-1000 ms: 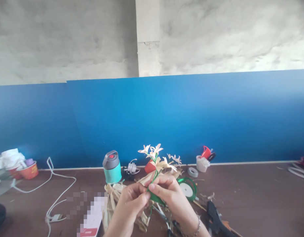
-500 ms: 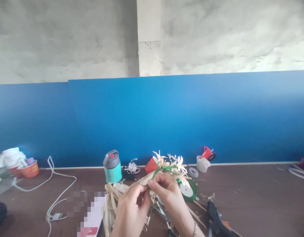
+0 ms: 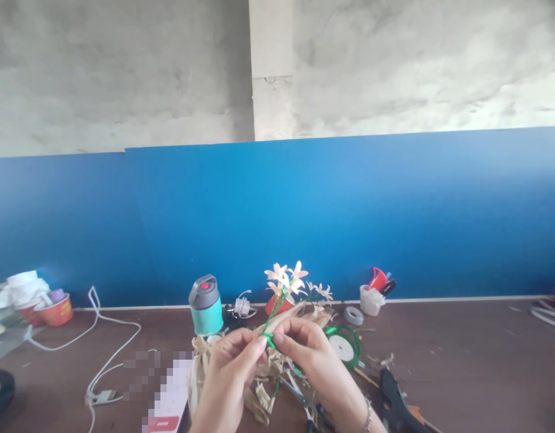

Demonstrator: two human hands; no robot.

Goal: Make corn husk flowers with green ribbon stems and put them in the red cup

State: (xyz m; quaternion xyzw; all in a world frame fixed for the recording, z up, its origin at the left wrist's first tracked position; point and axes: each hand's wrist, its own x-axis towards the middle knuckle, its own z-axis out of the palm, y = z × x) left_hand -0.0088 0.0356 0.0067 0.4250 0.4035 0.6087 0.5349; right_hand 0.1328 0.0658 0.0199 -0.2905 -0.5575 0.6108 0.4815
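Straw flower sprig (image 3: 287, 279): light, likely fragile; left hand (image 3: 232, 370) and right hand (image 3: 312, 355) fingers pinch its green stem (image 3: 269, 329), safest hold

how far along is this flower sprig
Done: several pale flowers already sit on top of a green stem. In hand: the left hand and right hand both pinch the stem just below the blooms, with green showing between the fingertips. Left: loose dried strips and the green ribbon roll lie on the table, so more wrapping or more flowers probably remain.
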